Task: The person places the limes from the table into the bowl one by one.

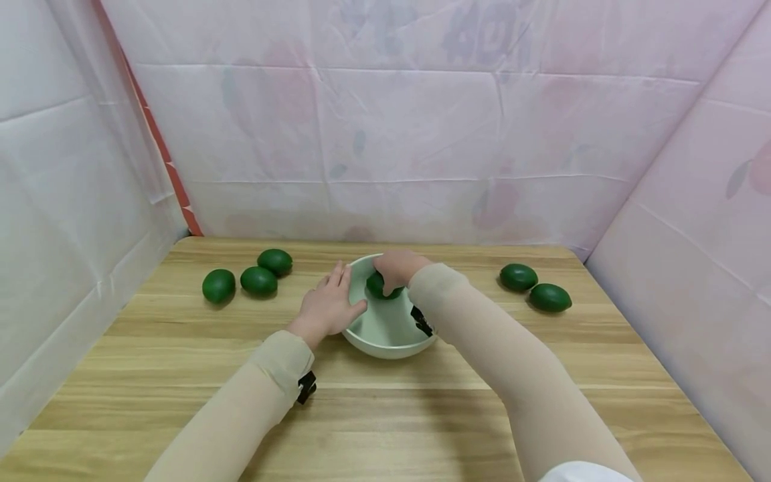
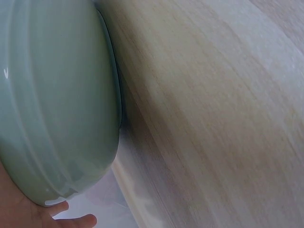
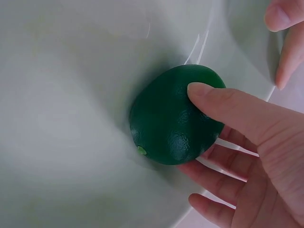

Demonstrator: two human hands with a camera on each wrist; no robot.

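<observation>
Sleeved forearms reach from the near edge of the worktop (image 1: 385,415) toward a pale green bowl (image 1: 385,335) standing about mid-worktop, a little toward the far edge. Inside it lies a dark green lime (image 3: 173,116), glossy and finely pebbled, egg-shaped, with a small pale stem scar at one end; it sits against the bowl's inner wall on the far side. The right hand (image 1: 397,266) comes over the far rim and holds the lime, thumb across its top and the other fingers (image 3: 213,178) curled beneath it. The left hand (image 1: 328,304) lies against the bowl's left outer wall, fingers straight and close together, the thumb at the rim. Three more limes (image 1: 259,281) lie in a cluster near the far left corner, and two limes (image 1: 533,288) lie side by side toward the far right corner, all well apart from the bowl.
</observation>
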